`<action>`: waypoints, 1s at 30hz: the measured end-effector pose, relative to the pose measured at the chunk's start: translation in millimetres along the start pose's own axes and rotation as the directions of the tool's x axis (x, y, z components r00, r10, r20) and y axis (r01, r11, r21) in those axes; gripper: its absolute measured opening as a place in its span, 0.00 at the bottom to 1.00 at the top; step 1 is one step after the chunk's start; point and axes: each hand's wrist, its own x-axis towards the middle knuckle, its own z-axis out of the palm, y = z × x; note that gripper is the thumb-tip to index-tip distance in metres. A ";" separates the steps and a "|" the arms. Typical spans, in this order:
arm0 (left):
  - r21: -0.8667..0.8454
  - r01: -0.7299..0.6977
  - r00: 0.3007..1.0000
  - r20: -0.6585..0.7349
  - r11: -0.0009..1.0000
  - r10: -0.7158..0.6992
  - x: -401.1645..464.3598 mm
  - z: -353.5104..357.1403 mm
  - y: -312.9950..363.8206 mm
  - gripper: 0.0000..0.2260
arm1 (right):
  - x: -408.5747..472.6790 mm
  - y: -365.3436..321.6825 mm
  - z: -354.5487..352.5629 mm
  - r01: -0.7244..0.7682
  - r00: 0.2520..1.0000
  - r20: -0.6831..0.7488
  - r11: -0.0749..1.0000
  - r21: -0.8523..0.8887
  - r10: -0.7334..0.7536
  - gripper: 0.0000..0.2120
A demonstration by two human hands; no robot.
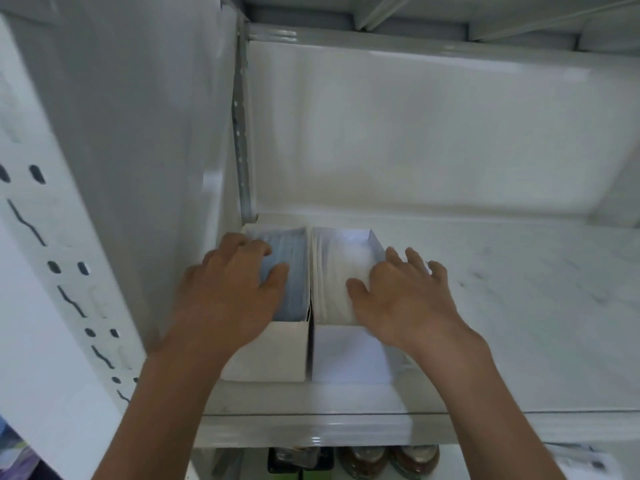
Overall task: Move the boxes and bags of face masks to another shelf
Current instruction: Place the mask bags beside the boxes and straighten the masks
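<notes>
Left box and right box stand side by side on the shelf, centre-left.
Left hand grips the left box, fingers bent over its wall; right hand lies spread over the right box, thumb on the masks.

- White metal shelf board: wide room to the right of both boxes.
- Open white cardboard box of blue masks and open white box of white masks stand touching, just beside the white side wall.
- Grey upper shelf closes the top.
</notes>
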 end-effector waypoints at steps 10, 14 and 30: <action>-0.127 -0.031 0.998 0.049 0.991 0.037 2.0 14.6 -7.1 0.16 | 11.3 -11.2 11.9 0.161 0.985 -0.048 0.985 -0.058 -0.164 0.21; -0.131 -0.035 0.999 0.029 0.991 0.039 1.6 14.1 -6.8 0.15 | 6.0 -14.9 10.4 0.205 0.978 -0.088 0.961 0.188 -0.191 0.20; -0.153 -0.035 0.998 0.049 0.988 0.043 -2.4 8.4 -6.8 0.15 | 23.9 -2.7 -15.9 0.068 0.949 -0.314 0.942 0.330 0.042 0.20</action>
